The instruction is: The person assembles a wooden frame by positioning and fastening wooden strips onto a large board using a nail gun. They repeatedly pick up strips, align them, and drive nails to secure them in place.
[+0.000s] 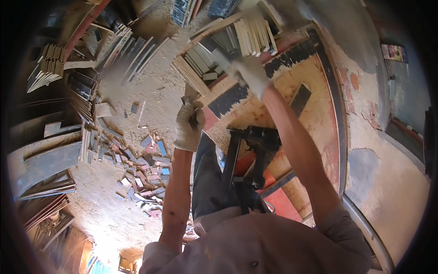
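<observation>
My left hand (189, 125), in a pale work glove, is closed around a small dark flat piece (190, 94) whose end sticks up past the fingers. My gloved right hand (252, 76) reaches over a wooden tray (194, 78), fingers curled on a grey flat strip (221, 60); motion blurs it. Inside that tray lie grey strips (199, 59) and a row of pale wooden strips (255, 34). Closer to my body, a black nail gun (261, 144) rests at the edge of the wooden workbench (315, 118), beneath my right forearm.
A dark strip (300, 99) lies on the bench. Many small offcuts (146, 176) are heaped on the dusty floor to the left. Stacks of panels (48, 68) and boards (52, 164) line the left side. A worn wall (365, 109) and a metal pipe (367, 230) bound the right.
</observation>
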Demonstrator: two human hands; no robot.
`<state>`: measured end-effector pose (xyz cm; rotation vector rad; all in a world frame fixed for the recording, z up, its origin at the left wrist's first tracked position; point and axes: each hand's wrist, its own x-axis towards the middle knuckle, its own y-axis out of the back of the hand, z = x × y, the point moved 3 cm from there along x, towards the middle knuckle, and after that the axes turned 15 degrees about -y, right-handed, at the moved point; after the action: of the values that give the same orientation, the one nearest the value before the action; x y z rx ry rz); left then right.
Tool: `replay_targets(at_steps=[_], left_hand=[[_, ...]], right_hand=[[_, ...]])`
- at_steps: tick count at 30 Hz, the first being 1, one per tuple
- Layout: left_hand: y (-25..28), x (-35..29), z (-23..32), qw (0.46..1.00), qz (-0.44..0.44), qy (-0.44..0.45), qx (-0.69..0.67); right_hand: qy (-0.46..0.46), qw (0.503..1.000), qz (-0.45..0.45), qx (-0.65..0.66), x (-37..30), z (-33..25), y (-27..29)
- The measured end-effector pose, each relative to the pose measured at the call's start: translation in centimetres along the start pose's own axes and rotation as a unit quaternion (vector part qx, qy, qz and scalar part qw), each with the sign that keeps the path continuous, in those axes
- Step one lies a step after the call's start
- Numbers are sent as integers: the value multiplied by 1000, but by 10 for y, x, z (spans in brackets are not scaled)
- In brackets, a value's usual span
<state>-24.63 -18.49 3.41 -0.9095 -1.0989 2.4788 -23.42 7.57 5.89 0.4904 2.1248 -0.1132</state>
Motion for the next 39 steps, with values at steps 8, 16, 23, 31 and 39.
replay_targets(at_steps=[8,16,23,31,39], left_hand=[[-37,-103,-46,974,-152,168,20],[-33,-159,-60,906,-43,173,384],[18,-155,-57,902,23,159,400],[67,-167,-55,929,-24,112,352],[42,-178,-51,888,-106,165,415]], right_hand=[[-251,759,-308,516,-203,182,-70],[-126,982,51,133,-261,217,-75],[-133,968,186,-101,-250,294,-84],[-70,948,182,-250,-254,300,-102],[-99,940,107,-308,-253,289,-104]])
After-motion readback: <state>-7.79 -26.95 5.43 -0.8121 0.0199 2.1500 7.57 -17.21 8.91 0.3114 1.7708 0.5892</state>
